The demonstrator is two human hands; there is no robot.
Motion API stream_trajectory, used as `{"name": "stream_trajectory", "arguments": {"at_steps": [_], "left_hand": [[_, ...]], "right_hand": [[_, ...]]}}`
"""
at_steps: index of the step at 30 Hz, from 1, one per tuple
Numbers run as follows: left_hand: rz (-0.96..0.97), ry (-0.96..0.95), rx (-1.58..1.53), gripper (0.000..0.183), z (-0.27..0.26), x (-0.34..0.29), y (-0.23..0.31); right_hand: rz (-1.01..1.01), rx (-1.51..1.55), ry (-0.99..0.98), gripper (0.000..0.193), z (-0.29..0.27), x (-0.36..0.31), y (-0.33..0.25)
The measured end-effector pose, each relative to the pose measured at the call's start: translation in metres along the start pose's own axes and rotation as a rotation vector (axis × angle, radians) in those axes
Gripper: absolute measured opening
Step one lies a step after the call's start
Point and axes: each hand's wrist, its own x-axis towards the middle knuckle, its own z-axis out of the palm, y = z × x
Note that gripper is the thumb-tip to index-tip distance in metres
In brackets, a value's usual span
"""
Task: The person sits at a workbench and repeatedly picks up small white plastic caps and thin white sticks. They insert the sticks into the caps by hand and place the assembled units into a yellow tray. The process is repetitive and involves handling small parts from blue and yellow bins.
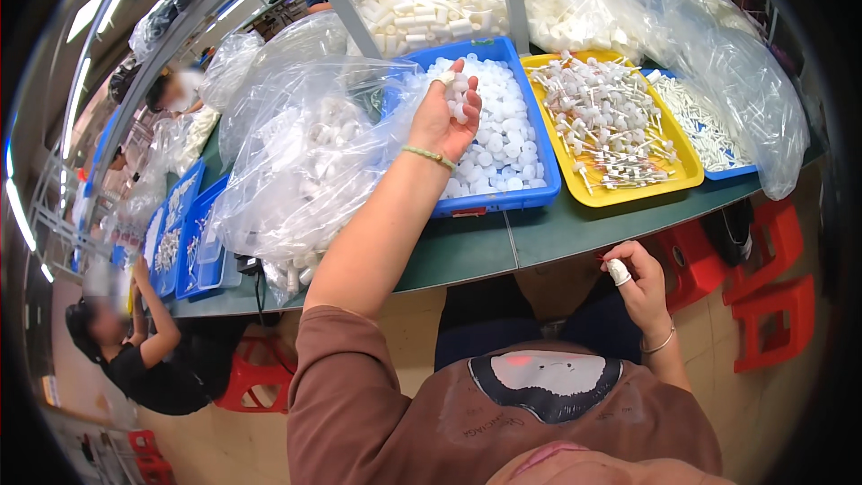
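My left hand (440, 121) is over the left side of a blue tray (545, 162), palm turned up, with several small white round caps (459, 101) cupped in its curled fingers. A heap of the same frosted white caps (503, 139) fills that tray. My right hand (639, 286) is low in front of the table edge, over my lap. Its fingers are pinched together, and a white wrap covers one fingertip. A tiny reddish bit shows by the fingertips, too small to name.
A yellow tray (620, 201) holds many white-capped thin sticks. Right of it, a blue tray (732, 172) holds small white tubular pieces. Clear plastic bags (296, 153) of white parts crowd the left and back. Red stools (777, 323) stand at right. A person (135, 341) works at far left.
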Motion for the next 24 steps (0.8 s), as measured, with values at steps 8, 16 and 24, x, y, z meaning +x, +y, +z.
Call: {"name": "stream_trajectory", "arguments": {"at_steps": [8, 16, 24], "left_hand": [[0.030, 0.121, 0.025, 0.021, 0.006, -0.003, -0.006], [-0.127, -0.227, 0.022, 0.023, 0.024, -0.028, -0.009], [-0.486, -0.584, 0.332, 0.030, 0.058, -0.107, -0.103]], "right_hand": [[0.032, 0.036, 0.047, 0.008, -0.002, 0.000, 0.003], [0.055, 0.114, 0.110, 0.010, -0.003, 0.005, -0.003], [-0.147, 0.143, 0.235, 0.012, -0.012, 0.031, -0.034]]}}
